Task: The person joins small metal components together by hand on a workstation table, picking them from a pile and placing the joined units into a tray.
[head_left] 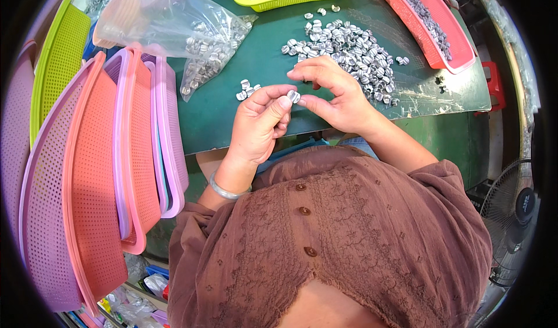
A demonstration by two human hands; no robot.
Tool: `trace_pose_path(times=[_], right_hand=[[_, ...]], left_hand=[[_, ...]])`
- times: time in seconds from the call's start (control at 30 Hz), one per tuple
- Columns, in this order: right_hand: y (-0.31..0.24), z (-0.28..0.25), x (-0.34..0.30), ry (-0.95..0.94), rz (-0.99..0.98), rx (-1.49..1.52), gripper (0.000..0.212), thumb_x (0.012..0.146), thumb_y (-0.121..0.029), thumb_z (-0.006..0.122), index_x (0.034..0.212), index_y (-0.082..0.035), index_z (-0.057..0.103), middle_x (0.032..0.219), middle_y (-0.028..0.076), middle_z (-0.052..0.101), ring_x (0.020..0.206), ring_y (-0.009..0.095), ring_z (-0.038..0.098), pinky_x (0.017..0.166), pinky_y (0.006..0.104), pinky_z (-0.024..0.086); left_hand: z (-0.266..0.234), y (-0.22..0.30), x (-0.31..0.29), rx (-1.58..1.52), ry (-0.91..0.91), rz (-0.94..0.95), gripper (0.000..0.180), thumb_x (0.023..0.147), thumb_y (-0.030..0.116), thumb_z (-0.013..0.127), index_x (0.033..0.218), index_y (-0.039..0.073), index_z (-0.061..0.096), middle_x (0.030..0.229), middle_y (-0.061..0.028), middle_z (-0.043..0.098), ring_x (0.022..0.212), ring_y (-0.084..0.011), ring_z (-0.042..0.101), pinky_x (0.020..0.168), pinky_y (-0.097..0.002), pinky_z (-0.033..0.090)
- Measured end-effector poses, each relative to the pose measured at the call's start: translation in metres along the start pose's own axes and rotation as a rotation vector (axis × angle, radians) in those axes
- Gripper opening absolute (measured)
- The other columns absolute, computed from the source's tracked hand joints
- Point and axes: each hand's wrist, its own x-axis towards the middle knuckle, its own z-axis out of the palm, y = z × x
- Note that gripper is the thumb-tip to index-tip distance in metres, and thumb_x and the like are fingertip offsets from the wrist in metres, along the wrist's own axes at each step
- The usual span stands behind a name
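Over the near part of the green table, my left hand [259, 120] pinches one small rounded silver metal part [293, 96] between thumb and forefinger. My right hand [337, 94] is open, its thumb tip at the edge of that part and its forefinger raised apart from the thumb. Beyond the right hand spreads a large pile of the same grooved silver parts [354, 52]. A small group of these parts [246, 89] lies just past my left hand.
A clear plastic bag [203, 49] with more parts rests at the back left. A yellow-green basket [305, 1] stands at the far edge, a pink basket [427, 25] of small pieces at the right. Nested coloured baskets [96, 171] crowd the left. A fan [508, 206] stands lower right.
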Motion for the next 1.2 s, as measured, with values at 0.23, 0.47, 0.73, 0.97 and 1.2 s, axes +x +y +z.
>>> trace_pose_path(times=[0.23,0.47,0.73,0.97,1.2], right_hand=[[0.0,-0.003,-0.002,-0.004,0.011,-0.028,0.036,0.073,-0.001,0.067,0.107,-0.006,0.06,0.108,0.009,0.057,0.095,0.021,0.054,0.073,0.0289,0.045],[0.019,-0.025,-0.004,0.137,-0.002,-0.252,0.024,0.072,-0.002,0.066,0.095,-0.006,0.062,0.098,0.01,0.059,0.091,0.028,0.056,0.078,0.0349,0.045],[0.026,-0.034,0.003,0.117,0.075,-0.413,0.015,0.074,-0.005,0.064,0.089,-0.005,0.062,0.095,0.008,0.058,0.091,0.028,0.052,0.08,0.0372,0.043],[0.031,-0.026,0.014,-0.044,0.043,-0.635,0.015,0.072,-0.015,0.066,0.084,-0.007,0.066,0.097,0.006,0.056,0.097,0.026,0.047,0.086,0.0381,0.036],[0.023,-0.01,0.021,-0.117,-0.016,-0.684,0.022,0.066,-0.022,0.072,0.08,-0.005,0.066,0.096,0.006,0.055,0.097,0.026,0.046,0.083,0.0373,0.036]], left_hand=[[0.002,0.0,0.0,0.142,0.01,0.086,0.016,0.086,0.009,0.061,0.101,0.004,0.061,0.07,0.0038,0.054,0.057,-0.0009,0.044,0.047,-0.0142,0.034],[-0.007,0.003,0.015,-0.381,0.047,-0.125,0.022,0.088,0.015,0.049,0.102,-0.001,0.055,0.092,-0.0133,0.059,0.075,-0.0197,0.057,0.054,-0.0248,0.048],[0.035,0.056,0.104,-0.261,0.107,0.26,0.013,0.089,0.005,0.047,0.096,-0.006,0.05,0.083,-0.0129,0.054,0.072,-0.02,0.052,0.064,-0.0271,0.048],[0.014,0.099,0.209,0.29,0.225,0.55,0.032,0.091,0.018,0.052,0.114,-0.004,0.052,0.107,-0.0118,0.058,0.094,-0.0197,0.055,0.084,-0.0297,0.044],[0.026,0.071,0.153,0.492,0.313,0.698,0.019,0.088,0.012,0.054,0.098,-0.003,0.057,0.077,-0.0047,0.056,0.06,-0.0095,0.049,0.056,-0.0237,0.041]])
